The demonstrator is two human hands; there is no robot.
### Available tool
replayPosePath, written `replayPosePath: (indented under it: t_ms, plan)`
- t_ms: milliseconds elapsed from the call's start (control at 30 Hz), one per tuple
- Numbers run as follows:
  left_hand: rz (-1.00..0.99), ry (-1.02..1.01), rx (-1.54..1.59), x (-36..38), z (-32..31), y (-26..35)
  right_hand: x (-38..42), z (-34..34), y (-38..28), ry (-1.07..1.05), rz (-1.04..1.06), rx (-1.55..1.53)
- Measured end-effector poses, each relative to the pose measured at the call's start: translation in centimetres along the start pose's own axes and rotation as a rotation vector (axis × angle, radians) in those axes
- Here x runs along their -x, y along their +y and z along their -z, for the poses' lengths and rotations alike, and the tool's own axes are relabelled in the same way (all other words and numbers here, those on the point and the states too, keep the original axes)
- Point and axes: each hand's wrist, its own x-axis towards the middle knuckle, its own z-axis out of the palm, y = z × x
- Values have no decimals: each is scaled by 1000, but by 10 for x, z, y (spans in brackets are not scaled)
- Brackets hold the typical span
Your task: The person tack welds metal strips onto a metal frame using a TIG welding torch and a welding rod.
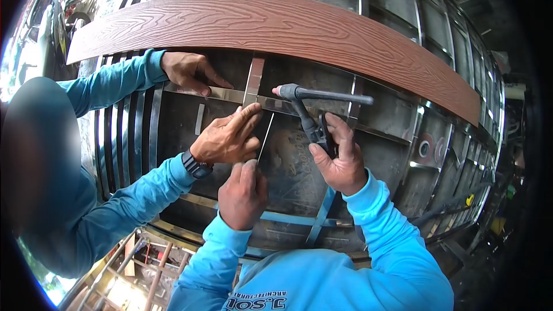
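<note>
My right hand (340, 158) is closed around the handle of a TIG welding torch (308, 115). Its pink nozzle points left, and a long dark back cap sticks out to the right. The nozzle is just above a joint of shiny metal square tubes (253, 80). My left hand (243, 194) pinches a thin filler rod (266, 135) that slants up toward that joint. A co-worker's hand with a black watch (230, 132) reaches to the joint, just above my left hand. The co-worker's other hand (193, 72) rests on the crosswise tube at the left.
A reddish wood-grain plank (271, 26) lies across the metal frame beyond the joint. Close-set metal bars (124, 121) run along the left. A blue strip (319, 219) crosses near my body. Round discs (425, 148) lie at the right. The co-worker leans in from the left.
</note>
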Motion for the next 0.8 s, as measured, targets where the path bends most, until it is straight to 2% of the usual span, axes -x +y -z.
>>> replayPosePath:
  t_ms: [133, 367, 500, 633, 800]
  plan:
    - [-44, 60, 29, -9, 16, -5, -8, -13, 16, -26, 58, -11]
    - [-60, -109, -51, -11, 34, 3, -4, -10, 17, -55, -5, -23]
    - [-61, -147, -47, -22, 19, 13, 2, -2, 11, 32, -98, -10]
    - [-18, -131, 35, -20, 8, 27, -1, 12, 2, 105, -103, 17]
    - [-54, -90, 57, -12, -11, 18, 5, 22, 4, 104, -135, 77]
